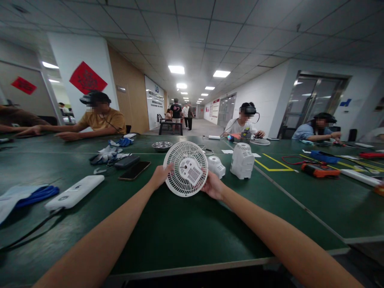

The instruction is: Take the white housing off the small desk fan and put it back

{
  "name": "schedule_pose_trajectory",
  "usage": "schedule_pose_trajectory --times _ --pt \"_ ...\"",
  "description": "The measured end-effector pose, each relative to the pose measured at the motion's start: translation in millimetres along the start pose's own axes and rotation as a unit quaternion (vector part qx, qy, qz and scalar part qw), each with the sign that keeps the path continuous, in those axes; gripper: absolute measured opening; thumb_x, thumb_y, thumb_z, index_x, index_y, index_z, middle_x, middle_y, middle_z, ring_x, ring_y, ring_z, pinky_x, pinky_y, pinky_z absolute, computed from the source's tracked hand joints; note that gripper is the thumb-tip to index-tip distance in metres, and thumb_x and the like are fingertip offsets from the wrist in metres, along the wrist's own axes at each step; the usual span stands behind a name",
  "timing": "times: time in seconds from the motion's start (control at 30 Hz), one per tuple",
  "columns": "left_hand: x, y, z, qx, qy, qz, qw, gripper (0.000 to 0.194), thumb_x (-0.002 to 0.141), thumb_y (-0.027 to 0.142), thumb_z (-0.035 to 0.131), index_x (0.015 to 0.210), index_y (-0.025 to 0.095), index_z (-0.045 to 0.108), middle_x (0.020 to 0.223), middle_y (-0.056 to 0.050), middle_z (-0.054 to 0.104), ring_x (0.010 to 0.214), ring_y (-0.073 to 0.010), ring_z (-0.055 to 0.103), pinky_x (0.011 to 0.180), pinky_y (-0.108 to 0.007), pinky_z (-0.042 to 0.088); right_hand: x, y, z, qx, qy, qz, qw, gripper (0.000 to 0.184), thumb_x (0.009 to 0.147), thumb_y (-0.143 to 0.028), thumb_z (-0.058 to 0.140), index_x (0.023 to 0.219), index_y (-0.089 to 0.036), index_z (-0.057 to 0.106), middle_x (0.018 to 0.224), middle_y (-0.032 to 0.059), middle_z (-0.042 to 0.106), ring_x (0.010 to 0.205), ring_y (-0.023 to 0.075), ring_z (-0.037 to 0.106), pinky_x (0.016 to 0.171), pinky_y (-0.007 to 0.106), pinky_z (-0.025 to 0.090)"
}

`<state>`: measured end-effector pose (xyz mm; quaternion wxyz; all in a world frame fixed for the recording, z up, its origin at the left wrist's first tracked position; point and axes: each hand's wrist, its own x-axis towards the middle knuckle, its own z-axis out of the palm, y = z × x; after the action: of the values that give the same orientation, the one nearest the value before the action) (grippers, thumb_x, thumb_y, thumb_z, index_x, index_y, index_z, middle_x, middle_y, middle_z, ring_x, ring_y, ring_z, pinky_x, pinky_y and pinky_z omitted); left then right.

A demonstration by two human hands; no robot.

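Head view: pinching the left rim of a white fan grille (177,182) with the left hand (159,177), with the thumb over the front; gripping the lower right rim with the right hand (214,187), with some fingers hidden behind. Held up, broad face toward the camera, over the middle of the tabletop (180,240), well in from the near edge. Circular in outline, and bearing a louvred plate (193,174) at the centre, set lengthwise from upper left to lower right. Cannot tell of any contact between lower rim and tabletop.

Reaching in from the near edge, bare and converging on the grille: left forearm (102,228) and right forearm (270,224).

Just beyond the right hand, a low vented housing (216,167); right of that, upright, a taller white housing (242,161). Behind the grille, toward the far edge, a metal bowl (162,146). Left of the left hand, a black phone (135,171) beside a dark case (127,161). Nearer the left edge, a white power bank (75,193) with a black cable. Toward the right edge, an orange meter (320,171).
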<state>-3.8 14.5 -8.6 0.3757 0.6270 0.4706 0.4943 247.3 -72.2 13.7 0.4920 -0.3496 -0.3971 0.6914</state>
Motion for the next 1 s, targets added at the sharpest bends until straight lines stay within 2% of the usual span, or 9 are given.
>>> schedule_pose_trajectory --times 0.17,0.27,0.37,0.5,0.67,0.73,0.83,0.93,1.0 --pt "10.7 -9.5 -5.1 -0.091 0.045 -0.075 0.992 0.069 0.074 0.078 0.047 0.082 0.013 0.068 0.075 -0.008 0.067 0.059 -0.0162 0.059 0.052 -0.027 0.045 3.1 -7.7 -3.1 -0.084 0.104 -0.176 0.975 0.044 0.073 -0.041 0.073 0.102 -0.026 0.043 0.073 -0.0053 0.063 0.062 0.0132 0.061 0.054 0.023 0.05" --pt "12.1 -10.4 -9.3 -0.157 0.014 -0.111 0.981 0.073 0.074 0.081 0.041 0.081 0.012 0.067 0.075 -0.008 0.066 0.059 -0.015 0.059 0.053 -0.026 0.045 1.6 -16.8 -11.3 -0.186 0.119 -0.249 0.943 0.057 0.065 -0.039 0.079 0.105 -0.026 0.039 0.071 -0.0061 0.061 0.063 0.0147 0.061 0.056 0.024 0.048" --pt "8.6 -6.6 -11.1 -0.217 -0.03 -0.129 0.967 0.071 0.077 0.078 0.041 0.085 0.013 0.067 0.078 -0.009 0.068 0.065 -0.0182 0.063 0.058 -0.028 0.048 -2.2 -20.9 -16.5 -0.262 0.097 -0.272 0.921 0.061 0.063 -0.039 0.08 0.106 -0.026 0.038 0.074 -0.0055 0.06 0.066 0.0155 0.061 0.059 0.026 0.049" --pt "1.5 2.5 -12.1 -0.315 -0.087 -0.164 0.931 0.046 0.086 0.055 0.053 0.089 0.012 0.068 0.083 -0.01 0.072 0.079 -0.0231 0.068 0.073 -0.033 0.053 -5.4 -15.9 -17.2 -0.368 0.056 -0.287 0.883 0.066 0.06 -0.039 0.082 0.108 -0.026 0.039 0.086 -0.003 0.061 0.067 0.0138 0.058 0.063 0.029 0.049" --pt "-0.5 6.1 -13.7 -0.364 -0.148 -0.209 0.895 0.025 0.087 0.033 0.057 0.083 0.011 0.068 0.076 -0.009 0.072 0.072 -0.0208 0.069 0.076 -0.034 0.055 -6.6 -12.3 -19.4 -0.463 0.038 -0.3 0.833 0.067 0.062 -0.043 0.081 0.111 -0.026 0.039 0.09 -0.0014 0.06 0.069 0.0135 0.057 0.066 0.03 0.049" --pt "1.9 2.3 -11.8 -0.341 -0.152 -0.216 0.902 0.02 0.085 0.029 0.06 0.084 0.01 0.069 0.078 -0.01 0.073 0.072 -0.0206 0.07 0.076 -0.034 0.055 -8.3 -14.0 -20.5 -0.489 0.028 -0.303 0.817 0.068 0.062 -0.042 0.081 0.114 -0.025 0.04 0.095 0.0005 0.06 0.07 0.0138 0.057 0.067 0.031 0.05" --pt "7.1 -5.5 -7.2 -0.279 -0.113 -0.213 0.93 0.018 0.078 0.025 0.07 0.085 0.009 0.07 0.081 -0.012 0.074 0.071 -0.0208 0.07 0.072 -0.033 0.055 -11.0 -18.0 -21.5 -0.537 0.003 -0.312 0.784 0.069 0.064 -0.042 0.08 0.118 -0.024 0.042 0.103 0.0039 0.06 0.076 0.0158 0.058 0.073 0.034 0.05" --pt "10.9 -10.9 -4.5 -0.213 -0.067 -0.198 0.954 0.027 0.072 0.032 0.076 0.081 0.007 0.071 0.078 -0.013 0.074 0.066 -0.0207 0.069 0.066 -0.032 0.054 -10.0 -22.8 -24.6 -0.57 -0.009 -0.336 0.75 0.059 0.074 -0.042 0.071 0.123 -0.024 0.043 0.105 0.0053 0.06 0.089 0.0197 0.059 0.081 0.037 0.049" --pt "11.9 -12.0 -4.3 -0.171 -0.049 -0.184 0.967 0.034 0.069 0.039 0.077 0.078 0.007 0.072 0.074 -0.013 0.073 0.064 -0.0203 0.068 0.064 -0.031 0.052 -6.0 -26.2 -29.8 -0.58 0.019 -0.368 0.726 0.05 0.082 -0.04 0.063 0.124 -0.023 0.044 0.11 0.0073 0.058 0.099 0.022 0.057 0.088 0.039 0.047"
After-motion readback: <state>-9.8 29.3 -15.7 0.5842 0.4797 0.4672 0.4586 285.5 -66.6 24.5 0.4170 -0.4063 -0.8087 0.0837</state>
